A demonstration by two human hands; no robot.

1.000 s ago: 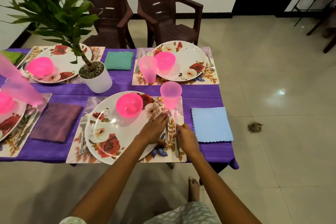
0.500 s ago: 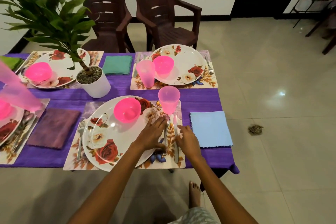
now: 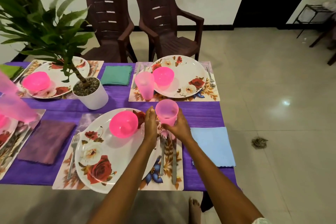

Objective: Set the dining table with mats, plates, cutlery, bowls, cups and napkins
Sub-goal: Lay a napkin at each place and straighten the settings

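Observation:
A pink cup (image 3: 167, 112) stands at the far right corner of the near floral mat (image 3: 169, 178). My right hand (image 3: 179, 126) grips it from the right, thumb across its lower front. My left hand (image 3: 150, 123) lies with straight fingers beside the cup's left side, over the rim of the floral plate (image 3: 101, 162). A pink bowl (image 3: 123, 123) sits on that plate. A spoon (image 3: 162, 152) and a knife (image 3: 174, 160) lie on the mat right of the plate, a fork (image 3: 72, 152) lies left of it. A light blue napkin (image 3: 212, 146) lies to the right.
The purple table (image 3: 198, 112) holds other set places: a far plate (image 3: 187, 74) with pink bowl and cup (image 3: 144, 85), a teal napkin (image 3: 116, 75), a purple napkin (image 3: 46, 141), a potted plant (image 3: 90, 92). Two brown chairs (image 3: 163, 22) stand behind. Table edge at right.
Both hands moved up from the cutlery beside the plate to the pink cup; the right hand now grips it and the left lies beside it.

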